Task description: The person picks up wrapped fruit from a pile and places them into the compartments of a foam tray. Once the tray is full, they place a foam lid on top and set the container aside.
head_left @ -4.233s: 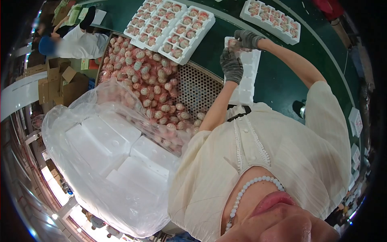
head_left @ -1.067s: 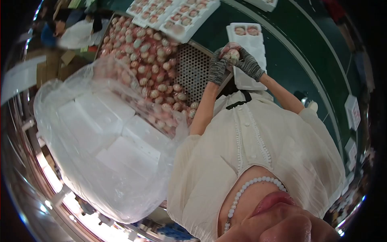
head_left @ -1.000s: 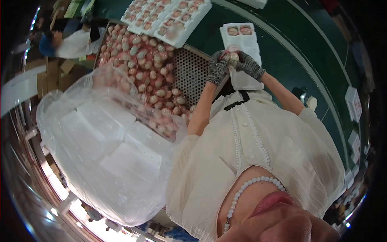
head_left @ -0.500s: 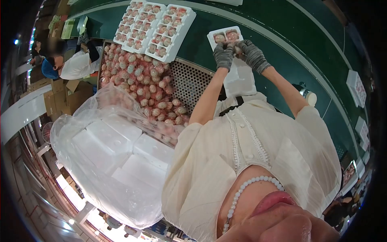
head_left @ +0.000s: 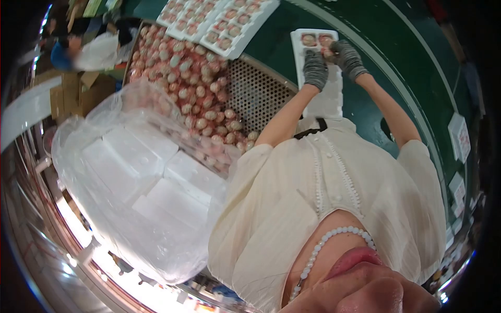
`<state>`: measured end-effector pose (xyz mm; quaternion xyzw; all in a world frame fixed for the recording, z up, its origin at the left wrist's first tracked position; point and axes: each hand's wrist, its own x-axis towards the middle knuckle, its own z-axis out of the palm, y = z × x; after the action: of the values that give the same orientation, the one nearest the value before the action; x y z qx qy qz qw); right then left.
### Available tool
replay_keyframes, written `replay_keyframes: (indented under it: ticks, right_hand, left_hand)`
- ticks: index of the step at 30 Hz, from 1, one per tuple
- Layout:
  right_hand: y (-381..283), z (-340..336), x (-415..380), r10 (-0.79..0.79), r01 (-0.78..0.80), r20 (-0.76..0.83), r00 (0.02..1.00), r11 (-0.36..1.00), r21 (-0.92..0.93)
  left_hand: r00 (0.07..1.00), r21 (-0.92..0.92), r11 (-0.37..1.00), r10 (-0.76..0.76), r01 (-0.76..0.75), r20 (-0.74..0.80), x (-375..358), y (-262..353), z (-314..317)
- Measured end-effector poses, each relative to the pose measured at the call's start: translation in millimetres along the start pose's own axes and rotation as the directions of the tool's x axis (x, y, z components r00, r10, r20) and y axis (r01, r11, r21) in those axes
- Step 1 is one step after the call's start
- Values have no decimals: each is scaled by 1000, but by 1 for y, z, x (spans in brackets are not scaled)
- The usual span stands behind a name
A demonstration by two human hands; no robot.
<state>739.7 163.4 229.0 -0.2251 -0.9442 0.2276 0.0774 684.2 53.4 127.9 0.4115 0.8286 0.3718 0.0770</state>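
A long white foam tray [head_left: 324,104] lies on the green table in front of me. Two wrapped eggs, in clear film with red print, fill its far end: a left one [head_left: 308,39] and a right one [head_left: 325,39]. My right hand [head_left: 348,58], in a grey knitted glove, has its fingertips closed on another wrapped egg [head_left: 327,52] at the second row. Over the left side of that row is my left hand [head_left: 315,69], gloved alike, its fingers bent down onto the tray and covering whatever is under them.
Left of the tray, many wrapped eggs [head_left: 201,94] lie in a bin with a perforated metal floor [head_left: 255,94]. Filled foam trays [head_left: 235,44] rest across its far edge. A plastic bag of white foam trays [head_left: 141,167] is nearer. A co-worker [head_left: 99,49] is at far left.
The view has shifted, and the tray shows further right and flatter under my hands. Both hands have moved from the tray's near edge onto its second row, and my left hand now covers its egg.
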Motion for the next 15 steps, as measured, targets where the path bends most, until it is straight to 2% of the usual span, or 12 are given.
replay_keyframes:
  ticks: [1, 2, 3, 4, 6, 7, 8, 10, 11, 12, 13, 15]
  right_hand:
    - [4, 5, 3, -9, 10, -28, 1000, 999, 47]
    - [-6, -4, 5, 39, -40, 43, 998, 999, 18]
    - [-5, -7, 5, -36, 36, 58, 998, 999, 3]
    - [5, 5, 11, 82, -89, 142, 986, 995, 44]
    - [6, 11, 14, -23, 8, 164, 986, 996, 92]
    - [-5, 8, 8, -38, 36, 46, 998, 999, 33]
    - [0, 13, 9, -37, 31, 76, 996, 996, 78]
    - [17, 11, 12, -55, 41, 116, 992, 993, 115]
    - [22, 7, 16, -61, 54, 219, 974, 998, 38]
    - [26, 7, 20, -55, 72, 323, 945, 997, -42]
    - [20, 6, 25, -67, 86, 340, 938, 995, -43]
    - [5, 2, 30, 70, 78, 471, 879, 955, -288]
  left_hand:
    - [997, -109, 993, -41, 34, -59, -3, -7, 8]
    - [998, -146, 989, -1, -9, -70, -5, -1, -2]
    - [996, -178, 983, 32, -47, -82, -6, 7, -13]
    - [991, -216, 975, 22, -51, -133, -8, 7, -9]
    - [990, -266, 964, -21, -16, -137, -11, 13, -20]
    - [994, -287, 958, -48, 19, -94, -10, 20, -30]
    - [978, -213, 976, 1, -46, -207, -9, 17, -19]
    - [988, -131, 990, 27, -47, -150, -9, 17, -14]
    - [995, -47, 996, 75, -78, -67, -6, 17, -14]
    - [972, -1, 984, 175, -178, -154, -6, 13, -9]
    - [974, -3, 987, 155, -158, -164, -7, 15, -17]
    - [990, -67, 991, 106, -112, -89, -11, 26, -35]
